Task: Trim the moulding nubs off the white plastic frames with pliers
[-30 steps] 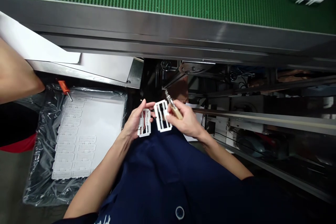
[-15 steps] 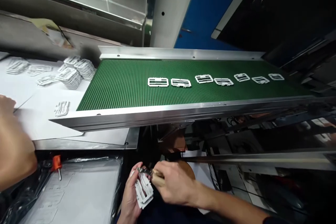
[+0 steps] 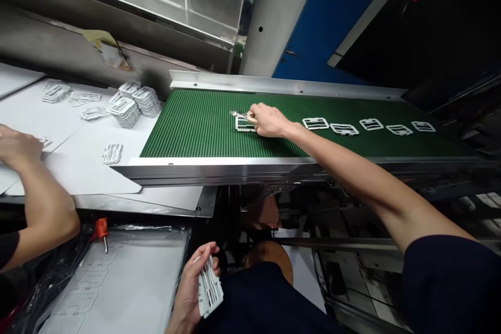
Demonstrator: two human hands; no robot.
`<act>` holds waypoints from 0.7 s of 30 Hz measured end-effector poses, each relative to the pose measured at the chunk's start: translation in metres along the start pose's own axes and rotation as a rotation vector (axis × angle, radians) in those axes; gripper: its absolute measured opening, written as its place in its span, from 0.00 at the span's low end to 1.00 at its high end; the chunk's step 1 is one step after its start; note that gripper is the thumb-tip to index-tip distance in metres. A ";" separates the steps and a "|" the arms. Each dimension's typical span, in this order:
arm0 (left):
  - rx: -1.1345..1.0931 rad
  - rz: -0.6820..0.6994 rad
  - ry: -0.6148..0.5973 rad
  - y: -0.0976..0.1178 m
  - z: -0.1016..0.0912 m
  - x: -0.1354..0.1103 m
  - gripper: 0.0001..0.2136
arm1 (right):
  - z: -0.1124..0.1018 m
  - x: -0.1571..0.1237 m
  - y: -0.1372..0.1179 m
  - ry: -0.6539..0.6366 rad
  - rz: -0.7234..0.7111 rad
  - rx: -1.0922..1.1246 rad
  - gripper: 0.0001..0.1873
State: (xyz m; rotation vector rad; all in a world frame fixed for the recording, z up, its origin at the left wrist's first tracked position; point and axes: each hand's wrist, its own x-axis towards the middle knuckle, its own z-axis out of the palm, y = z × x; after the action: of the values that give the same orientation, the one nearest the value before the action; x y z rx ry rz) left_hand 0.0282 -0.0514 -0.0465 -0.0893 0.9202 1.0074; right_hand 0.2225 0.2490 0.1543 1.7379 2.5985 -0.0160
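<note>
Right hand (image 3: 270,120) was closed around a pale-handled tool (image 3: 251,118) above a white slatted frame (image 3: 243,126) on the green conveyor belt (image 3: 191,130); whether the fingers touched that frame could not be told. Left hand (image 3: 191,287), held low before the body, was clamped on a small bundle of slatted frames (image 3: 210,289).

Progress was judged partial. Done: the bundle was in hand, and stacked frames (image 3: 124,110) stood on the paper-covered worktop (image 3: 78,167), with a separate small pile (image 3: 112,154) near the belt's end. Outstanding: five further frames (image 3: 344,129) lay uncollected along the belt, besides the one under the right hand. A co-worker's hand (image 3: 19,147) was over the worktop at far left.
</note>
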 end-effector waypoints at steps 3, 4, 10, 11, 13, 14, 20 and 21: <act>0.132 0.032 -0.052 0.017 0.007 -0.008 0.14 | -0.018 -0.021 -0.013 0.134 0.009 0.206 0.09; 0.175 0.079 -0.074 0.025 0.012 -0.013 0.14 | -0.025 -0.034 -0.021 0.148 -0.014 0.345 0.08; 0.407 0.331 -0.197 0.066 0.044 -0.045 0.21 | 0.004 -0.154 -0.085 -0.163 -0.114 1.100 0.08; 0.467 0.348 -0.187 0.068 0.047 -0.046 0.20 | 0.021 -0.171 -0.093 -0.234 -0.064 1.147 0.08; 0.585 0.347 -0.134 0.066 0.048 -0.046 0.15 | 0.055 -0.197 -0.102 -0.348 0.060 1.294 0.11; 0.627 0.321 -0.105 0.062 0.048 -0.044 0.12 | 0.072 -0.206 -0.104 -0.392 0.117 1.396 0.13; 0.642 0.110 -0.045 0.038 0.038 -0.032 0.11 | 0.119 -0.230 -0.093 -0.517 0.438 1.869 0.19; 0.653 0.095 -0.043 0.036 0.037 -0.031 0.11 | 0.121 -0.232 -0.091 -0.527 0.479 1.902 0.19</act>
State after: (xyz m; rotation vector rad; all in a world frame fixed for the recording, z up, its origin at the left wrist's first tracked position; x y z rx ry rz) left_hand 0.0175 -0.0348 0.0107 0.5255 1.1807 0.7503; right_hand 0.2279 -0.0026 0.0379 1.7567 1.2126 -2.9677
